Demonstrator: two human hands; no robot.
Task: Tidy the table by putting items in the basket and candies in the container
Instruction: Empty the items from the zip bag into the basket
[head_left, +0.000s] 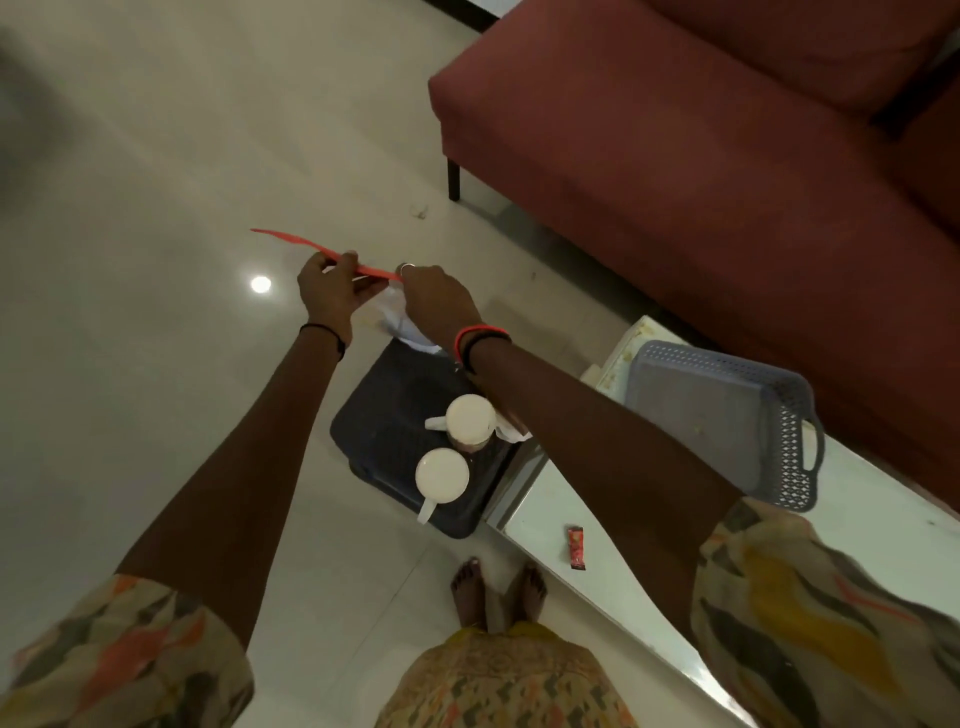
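From the head view, the left hand (327, 291) and right hand (436, 304) both pinch a thin red strip (322, 252) over the floor, fingers closed on it. At 5 o'clock of them, a dark basket (384, 415) holds two white cups (470, 415). At 4 o'clock, a grey basket (727, 410) sits on the table (883, 525), a red candy (575, 540) nearby.

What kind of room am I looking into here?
Most likely a home living room: a red sofa beside a low white table, glossy tiled floor, and cups on a dark tray.
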